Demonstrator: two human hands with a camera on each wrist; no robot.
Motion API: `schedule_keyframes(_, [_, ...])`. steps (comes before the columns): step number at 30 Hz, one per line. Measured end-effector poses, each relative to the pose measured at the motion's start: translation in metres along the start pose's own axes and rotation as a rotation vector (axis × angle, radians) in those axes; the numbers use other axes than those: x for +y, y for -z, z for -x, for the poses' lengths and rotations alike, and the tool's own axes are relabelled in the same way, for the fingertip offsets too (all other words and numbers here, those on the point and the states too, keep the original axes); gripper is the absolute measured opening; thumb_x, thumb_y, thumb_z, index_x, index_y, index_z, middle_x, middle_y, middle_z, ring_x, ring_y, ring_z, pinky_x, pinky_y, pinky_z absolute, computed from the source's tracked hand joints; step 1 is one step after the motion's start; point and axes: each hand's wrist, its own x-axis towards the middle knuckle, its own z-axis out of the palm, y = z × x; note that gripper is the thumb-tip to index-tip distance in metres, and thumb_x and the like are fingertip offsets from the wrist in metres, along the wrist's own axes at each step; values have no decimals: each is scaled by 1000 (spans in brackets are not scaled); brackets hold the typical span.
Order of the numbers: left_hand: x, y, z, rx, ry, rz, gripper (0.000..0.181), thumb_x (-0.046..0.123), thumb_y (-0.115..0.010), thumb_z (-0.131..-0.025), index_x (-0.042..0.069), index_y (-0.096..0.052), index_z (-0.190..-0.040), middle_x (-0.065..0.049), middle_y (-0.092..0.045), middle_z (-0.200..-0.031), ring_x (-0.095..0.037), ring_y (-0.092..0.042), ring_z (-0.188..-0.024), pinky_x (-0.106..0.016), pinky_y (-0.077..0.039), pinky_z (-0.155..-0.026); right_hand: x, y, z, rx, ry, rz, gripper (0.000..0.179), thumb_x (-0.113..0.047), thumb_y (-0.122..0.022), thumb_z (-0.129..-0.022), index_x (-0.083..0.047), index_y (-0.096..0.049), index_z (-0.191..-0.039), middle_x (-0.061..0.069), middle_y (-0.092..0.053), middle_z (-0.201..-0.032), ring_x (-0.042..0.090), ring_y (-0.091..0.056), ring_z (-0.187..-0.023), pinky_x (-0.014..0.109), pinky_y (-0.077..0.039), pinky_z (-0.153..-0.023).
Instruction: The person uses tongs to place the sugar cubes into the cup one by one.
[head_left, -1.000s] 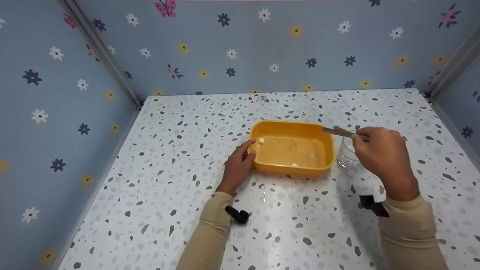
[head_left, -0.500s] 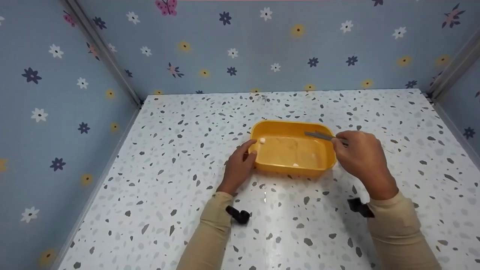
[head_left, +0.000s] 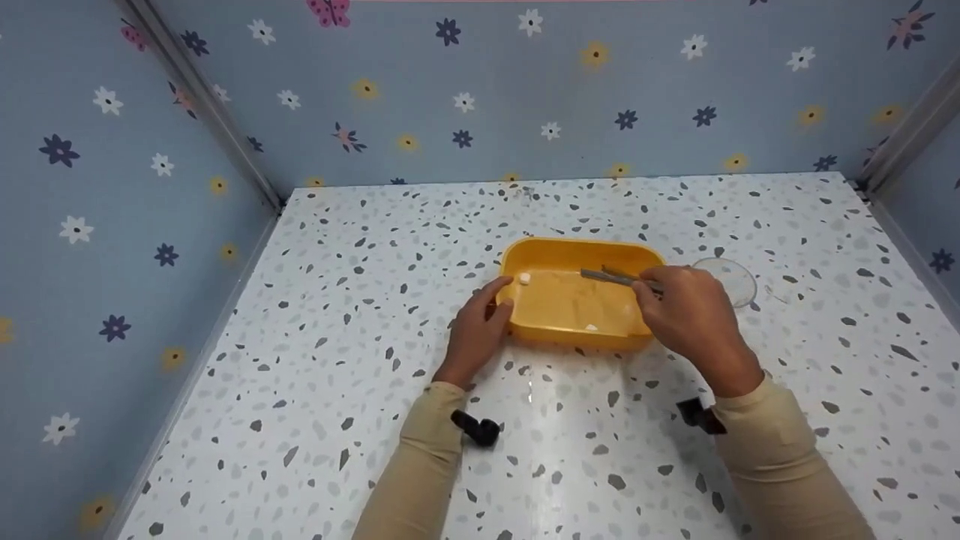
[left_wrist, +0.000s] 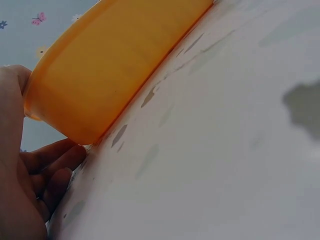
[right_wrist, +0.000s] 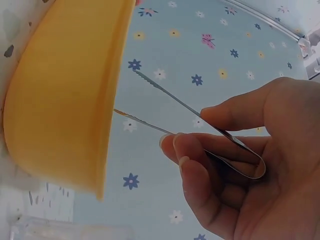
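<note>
A yellow rectangular tub (head_left: 555, 336) stands on the speckled table, also filling much of the left wrist view. My left hand (head_left: 478, 330) holds its left end, a fingertip over the rim and the other fingers low beside the wall. In my right hand (head_left: 691, 319) are small metal tongs (head_left: 604, 277), pinched between thumb and fingers, their serrated tips apart with nothing between them. In the head view the tongs reach over the tub's right half. Inside the tub, a small white piece (head_left: 524, 278) lies near the left end, and another white piece (head_left: 592, 328) shows near the front wall.
A clear glass (head_left: 726, 279) stands just right of the tub, partly hidden behind my right hand. Flower-patterned walls (head_left: 525, 90) enclose the table's back and sides.
My right hand has moved left with the tongs, from above the glass to over the tub, and the glass rim shows again. My left hand has stayed at the tub.
</note>
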Motion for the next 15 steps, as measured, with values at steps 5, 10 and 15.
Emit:
schedule_keyframes(5, [1,3,0,-12,1,16,43,38,-51,-102,34,-53,-144,3,-60,-128,-14,-57,-105,-36,-46,-94,-5,-7,-5,8,62,-13,20,-13,-65,-94,2,-76,-101,14,-72,-88,22,-53,-59,38,-43,-56])
schedule_keyframes(10, [1,1,0,-14,3,10,43,39,-51,-101,35,-53,-144,6,-60,-124,-13,-56,-103,-36,-46,-93,-7,-17,-8,-41,54,-29,21,-14,-64,-95,2,-76,-102,13,-71,-85,18,-49,-53,34,-40,-52])
schedule_keyframes(15, [1,3,0,-2,8,-4,43,40,-51,-101,37,-53,-144,9,-60,-124,-12,-56,-104,-36,-46,-94,-8,-27,-12,-79,21,-16,21,-15,-64,-95,1,-76,-99,9,-66,-76,19,-48,-51,34,-39,-49])
